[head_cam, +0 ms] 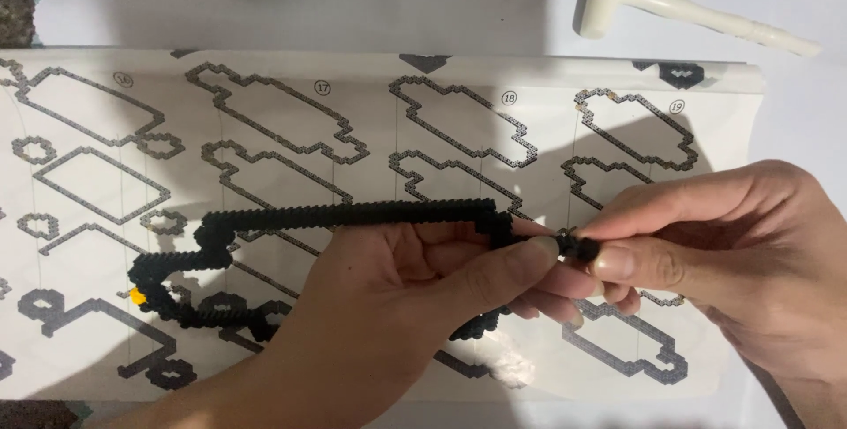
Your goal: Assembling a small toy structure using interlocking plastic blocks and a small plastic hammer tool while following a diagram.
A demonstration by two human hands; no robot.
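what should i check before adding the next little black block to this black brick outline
1. Left hand supports the black outline-shaped brick assembly from below, thumb near its right corner: ok.
2. Right hand has a small black block in its grip at the fingertips: ok.
3. Block lined up with the corner studs: cannot tell, fingers hide the joint.
4. White paper instruction sheet lies flat and readable below: ok.
5. Cream plastic T-shaped tool within reach at top right: ok.

White table (441, 5): instruction sheet (371, 85), cream tool (688, 10) (perhaps hammer).
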